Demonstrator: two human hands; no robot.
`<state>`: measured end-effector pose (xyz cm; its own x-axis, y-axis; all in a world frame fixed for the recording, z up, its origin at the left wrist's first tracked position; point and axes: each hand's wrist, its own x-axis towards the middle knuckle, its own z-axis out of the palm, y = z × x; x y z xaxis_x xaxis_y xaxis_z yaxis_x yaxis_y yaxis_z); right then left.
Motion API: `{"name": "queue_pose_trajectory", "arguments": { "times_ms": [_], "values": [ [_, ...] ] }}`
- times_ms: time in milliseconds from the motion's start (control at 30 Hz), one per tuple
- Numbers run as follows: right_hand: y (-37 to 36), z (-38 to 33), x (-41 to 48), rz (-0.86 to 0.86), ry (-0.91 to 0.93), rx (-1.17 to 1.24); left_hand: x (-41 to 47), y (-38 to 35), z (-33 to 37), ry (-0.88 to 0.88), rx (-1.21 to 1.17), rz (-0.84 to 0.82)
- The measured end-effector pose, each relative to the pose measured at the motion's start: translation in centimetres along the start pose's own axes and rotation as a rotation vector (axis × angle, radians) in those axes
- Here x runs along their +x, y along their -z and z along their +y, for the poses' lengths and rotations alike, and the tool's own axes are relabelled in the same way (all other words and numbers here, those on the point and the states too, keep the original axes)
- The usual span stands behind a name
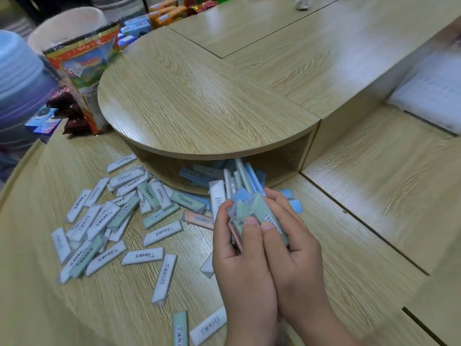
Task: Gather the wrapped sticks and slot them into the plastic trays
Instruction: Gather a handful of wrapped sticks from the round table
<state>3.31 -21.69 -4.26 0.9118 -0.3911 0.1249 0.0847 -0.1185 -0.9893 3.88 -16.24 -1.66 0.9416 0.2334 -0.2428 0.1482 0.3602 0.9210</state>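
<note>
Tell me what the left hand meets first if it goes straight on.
Likely the blue sticks lying in the opening under the round shelf. The left hand and right hand grip a bundle of sticks whose tips lead, so they would touch first; depth is unclear.

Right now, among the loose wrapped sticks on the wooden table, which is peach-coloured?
The peach wrapped stick just left of the left hand; the other loose ones are white, green or blue.

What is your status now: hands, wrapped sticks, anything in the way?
Left hand and right hand both grip one bundle of green, blue and white wrapped sticks. Many loose sticks lie on light wooden table. Half-round wooden shelf overhangs some.
</note>
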Motion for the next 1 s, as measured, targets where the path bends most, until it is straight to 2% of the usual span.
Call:
{"name": "queue_pose_trajectory", "arguments": {
  "times_ms": [167, 400, 700, 867, 1000],
  "values": [
    [2.2, -1.5, -1.5, -0.020, 0.004, 0.019, -2.9, -0.8, 0.3, 0.028, -0.015, 0.061],
    [6.2, -4.1, -3.3, 0.038, -0.018, 0.024, -6.9, -2.8, 0.6, 0.041, 0.041, -0.012],
    [15.0, -6.8, -5.1, 0.310, 0.054, -0.048, -13.2, -9.0, -0.4, 0.121, 0.032, -0.307],
    [21.3, -8.4, -6.5, 0.468, 0.033, -0.041, -18.0, -13.4, -0.9, 0.135, 0.071, -0.468],
    [26.7, -9.4, -7.2, 0.528, 0.045, -0.044, -21.7, -17.3, -2.2, 0.129, 0.101, -0.566]
  ]
}}
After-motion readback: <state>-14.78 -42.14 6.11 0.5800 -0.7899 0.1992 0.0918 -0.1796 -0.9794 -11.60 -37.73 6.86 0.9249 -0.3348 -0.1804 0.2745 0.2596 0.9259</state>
